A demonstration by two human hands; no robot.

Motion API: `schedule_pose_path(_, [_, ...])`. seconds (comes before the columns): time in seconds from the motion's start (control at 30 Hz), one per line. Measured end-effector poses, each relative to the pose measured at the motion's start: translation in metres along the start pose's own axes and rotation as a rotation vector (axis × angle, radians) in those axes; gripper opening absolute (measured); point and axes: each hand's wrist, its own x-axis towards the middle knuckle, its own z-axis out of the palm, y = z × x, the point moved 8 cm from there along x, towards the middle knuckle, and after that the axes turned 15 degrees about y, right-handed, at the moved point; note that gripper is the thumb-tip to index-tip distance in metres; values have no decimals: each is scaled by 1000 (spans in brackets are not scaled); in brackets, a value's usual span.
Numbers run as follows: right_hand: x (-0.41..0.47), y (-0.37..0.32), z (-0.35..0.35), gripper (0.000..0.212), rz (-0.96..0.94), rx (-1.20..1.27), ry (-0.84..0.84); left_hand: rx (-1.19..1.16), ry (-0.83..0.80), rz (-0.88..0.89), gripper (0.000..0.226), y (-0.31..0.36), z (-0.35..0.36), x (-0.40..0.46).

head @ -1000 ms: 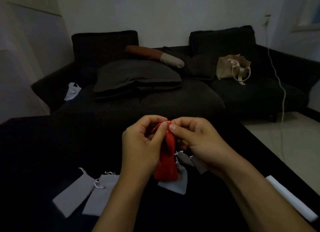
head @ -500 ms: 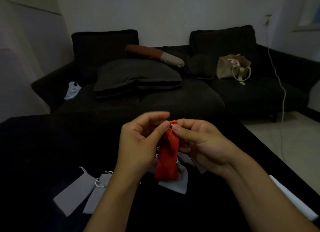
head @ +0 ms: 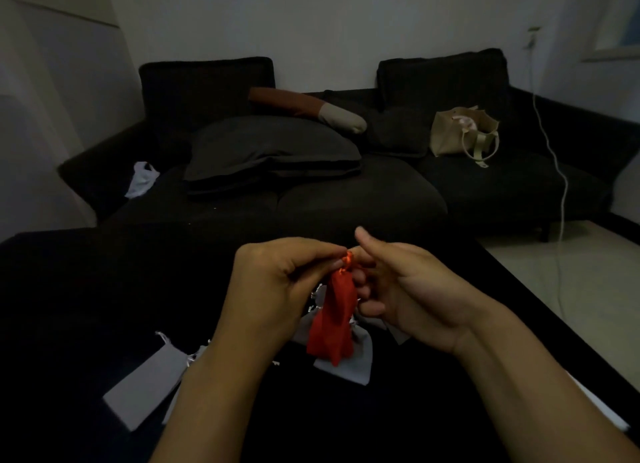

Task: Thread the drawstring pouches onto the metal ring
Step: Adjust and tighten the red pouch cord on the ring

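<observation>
A red drawstring pouch point(head: 332, 320) hangs in front of me above the black table point(head: 69, 307). My left hand point(head: 273, 289) pinches its gathered top and orange cord. Close on the right is my right hand point(head: 415, 296), thumb lifted and fingers curled beside the pouch's neck; what those fingers hold is hidden. Grey pouches point(head: 349, 369) show behind and below the red one, with silvery cords near my left palm. Two more grey pouches point(head: 149, 383) lie flat on the table at the left. The metal ring is not visible.
A white flat object point(head: 602, 410) lies at the table's right edge. Beyond the table stands a dark sofa point(head: 346, 203) with cushions, a beige tote bag point(head: 460, 133) and a white cable point(head: 562, 199) running down to the floor.
My right thumb has lifted off the red pouch's top, where it was pinching with the forefinger. My left hand keeps its pinch, and the pouch has barely moved.
</observation>
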Motion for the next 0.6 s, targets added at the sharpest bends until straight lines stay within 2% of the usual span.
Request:
schedule_pose_path(0.33, [3, 2, -8, 20, 60, -13, 133, 39, -38, 128, 18, 10, 5, -3])
schedule_pose_path(0.6, [5, -1, -16, 24, 62, -54, 219, 107, -34, 47, 17, 5, 10, -4])
